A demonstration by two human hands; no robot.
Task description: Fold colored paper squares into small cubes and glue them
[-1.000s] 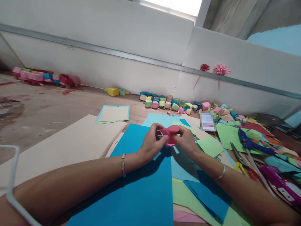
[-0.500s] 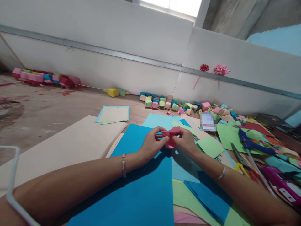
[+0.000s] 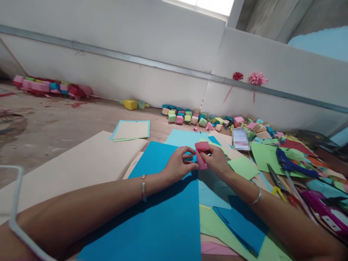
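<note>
A folded pink paper piece [image 3: 201, 155] is held upright above a big blue sheet [image 3: 160, 206]. My right hand [image 3: 217, 159] pinches it from the right side. My left hand [image 3: 179, 166] has its fingers curled, with fingertips pressed on the paper's left lower edge. Both wrists wear silver bangles. The forearms reach in from the bottom corners of the view.
Green paper sheets [image 3: 243, 167], a blue glue gun [image 3: 289, 165], scissors [image 3: 277, 181] and a purple tool [image 3: 324, 210] lie at the right. A row of small coloured paper cubes [image 3: 201, 119] runs along the wall. Beige card [image 3: 78, 163] lies at the left.
The pink paper has been turned from lying flat between both hands to standing upright, now more in my right hand. Both hands have shifted slightly.
</note>
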